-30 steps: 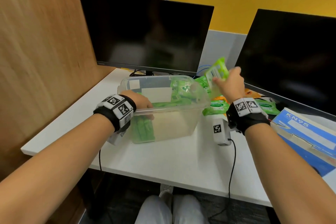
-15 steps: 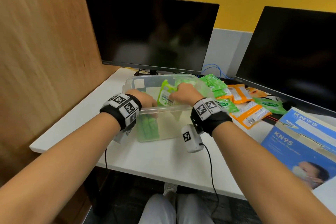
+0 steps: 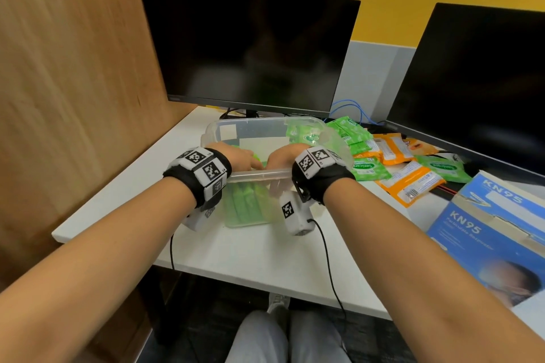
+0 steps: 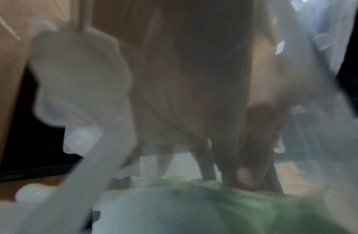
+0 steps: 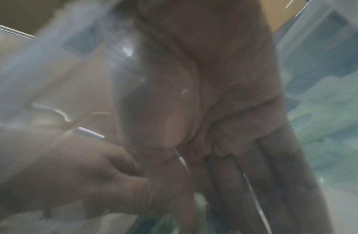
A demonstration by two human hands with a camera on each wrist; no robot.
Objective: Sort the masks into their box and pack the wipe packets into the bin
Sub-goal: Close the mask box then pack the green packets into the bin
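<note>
A clear plastic bin (image 3: 250,128) stands on the white desk (image 3: 236,253). A row of green wipe packets (image 3: 240,205) stands upright against its near wall. Both hands reach over the near rim into it. My left hand (image 3: 241,158) rests straight fingers (image 4: 206,167) on top of the green packets (image 4: 244,205). My right hand (image 3: 281,156) points straight down beside the row and pinches a green wipe packet (image 5: 200,201) against its fingers (image 5: 274,190). The blue KN95 mask box (image 3: 486,233) sits at the right edge.
Loose green packets (image 3: 368,168) and orange packets (image 3: 410,183) lie right of the bin. Two dark monitors (image 3: 250,47) (image 3: 472,82) stand behind, with a wooden partition (image 3: 73,82) on the left. Wrist-camera cables hang over the desk's front edge.
My right hand carried a green packet from the pile to the bin and lowered it inside. My left hand moved from the near rim onto the standing packets.
</note>
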